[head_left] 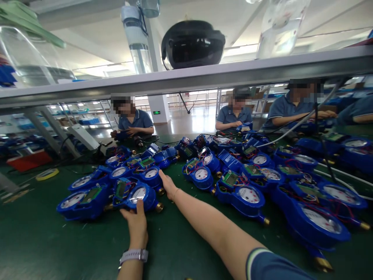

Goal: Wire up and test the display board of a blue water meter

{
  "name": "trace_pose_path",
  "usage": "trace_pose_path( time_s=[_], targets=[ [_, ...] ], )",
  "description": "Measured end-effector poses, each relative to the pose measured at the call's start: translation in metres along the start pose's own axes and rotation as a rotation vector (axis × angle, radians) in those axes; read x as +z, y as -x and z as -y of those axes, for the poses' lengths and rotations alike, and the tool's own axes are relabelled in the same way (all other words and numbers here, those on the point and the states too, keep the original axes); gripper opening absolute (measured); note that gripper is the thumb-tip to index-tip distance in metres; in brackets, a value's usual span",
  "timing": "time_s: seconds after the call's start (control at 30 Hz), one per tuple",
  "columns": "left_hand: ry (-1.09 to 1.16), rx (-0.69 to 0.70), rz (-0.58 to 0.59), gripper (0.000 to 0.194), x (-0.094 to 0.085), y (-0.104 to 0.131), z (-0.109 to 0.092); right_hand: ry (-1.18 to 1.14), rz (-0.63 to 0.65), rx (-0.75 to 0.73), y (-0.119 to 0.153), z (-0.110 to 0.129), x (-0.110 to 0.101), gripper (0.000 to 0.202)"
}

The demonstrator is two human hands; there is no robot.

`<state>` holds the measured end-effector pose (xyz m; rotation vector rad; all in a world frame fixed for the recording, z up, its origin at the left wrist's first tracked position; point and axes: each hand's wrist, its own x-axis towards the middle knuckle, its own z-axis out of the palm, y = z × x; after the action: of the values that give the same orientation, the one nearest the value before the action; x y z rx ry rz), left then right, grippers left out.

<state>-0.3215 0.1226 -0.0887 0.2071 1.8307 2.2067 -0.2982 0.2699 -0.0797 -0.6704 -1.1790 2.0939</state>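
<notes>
One left hand [135, 225], wearing a pale-strapped wristwatch [134, 255]: thumb lying over the dial of the near blue meter [128, 197], another finger spreading apart by its near edge; whether the hand is closing on the casing cannot be told. One right hand [169, 186]: fingers extending close together beside the second blue meter [149, 173], thumb not clearly showing, so its grip cannot be told. The near meter is resting on the green tabletop [87, 249], left of the right forearm, its green circuit board and wires showing, its brass fitting [159, 207] pointing right. Further open-topped blue meters [247, 194]: many, crowding the table on both sides. One roll of yellow tape [47, 174], lying at left; one red box [29, 160], sitting behind it. One overhead shelf [186, 79], bearing a rounded black object [194, 44] and clear containers [136, 39]. Across the table, people in blue shirts [136, 120] are sitting, hands at blue parts.
</notes>
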Motion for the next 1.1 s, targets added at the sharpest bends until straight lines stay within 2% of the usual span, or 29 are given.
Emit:
trace_pose_path(
  time_s=[0.07,0.23,0.37,0.43,0.5,0.57,0.67,0.77,0.87,0.93,1.0,1.07,1.1],
  targets=[
    [0.007,-0.018,-0.006,0.093,0.001,-0.002,-0.003,0.055,-0.059,-0.016,0.02,0.0,-0.008,0.036],
    [0.034,-0.059,-0.007,0.058,-0.004,0.002,-0.016,0.172,-0.229,-0.082,0.076,-0.003,-0.03,0.046],
    [0.06,-0.099,0.032,0.052,-0.012,0.014,-0.023,0.266,-0.355,-0.213,0.132,0.0,-0.054,0.062],
    [0.07,-0.105,0.058,0.054,-0.016,0.019,-0.023,0.356,-0.402,-0.341,0.155,0.01,-0.066,0.071],
    [0.075,-0.116,0.074,0.057,-0.02,0.023,-0.022,0.462,-0.42,-0.476,0.166,0.026,-0.074,0.078],
    [0.077,-0.124,0.084,0.058,-0.025,0.026,-0.02,0.549,-0.44,-0.55,0.162,0.044,-0.081,0.084],
    [0.072,-0.13,0.108,0.056,-0.03,0.031,-0.018,0.616,-0.532,-0.533,0.137,0.06,-0.089,0.09],
    [0.059,-0.155,0.117,0.058,-0.035,0.042,-0.022,0.646,-0.61,-0.459,0.114,0.061,-0.097,0.087],
    [0.042,-0.206,0.111,0.063,-0.047,0.062,-0.03,0.679,-0.633,-0.431,0.104,0.056,-0.101,0.083],
    [0.038,-0.229,0.13,0.061,-0.064,0.078,-0.036,0.693,-0.643,-0.419,0.101,0.053,-0.101,0.083],
    [0.07,-0.194,0.197,0.055,-0.09,0.095,-0.037,0.696,-0.643,-0.403,0.1,0.053,-0.1,0.085],
    [0.074,-0.181,0.319,0.064,-0.121,0.11,-0.033,0.693,-0.624,-0.389,0.101,0.053,-0.099,0.087],
    [0.063,-0.225,0.368,0.074,-0.136,0.117,-0.028,0.69,-0.606,-0.382,0.103,0.054,-0.099,0.088]
  ],
)
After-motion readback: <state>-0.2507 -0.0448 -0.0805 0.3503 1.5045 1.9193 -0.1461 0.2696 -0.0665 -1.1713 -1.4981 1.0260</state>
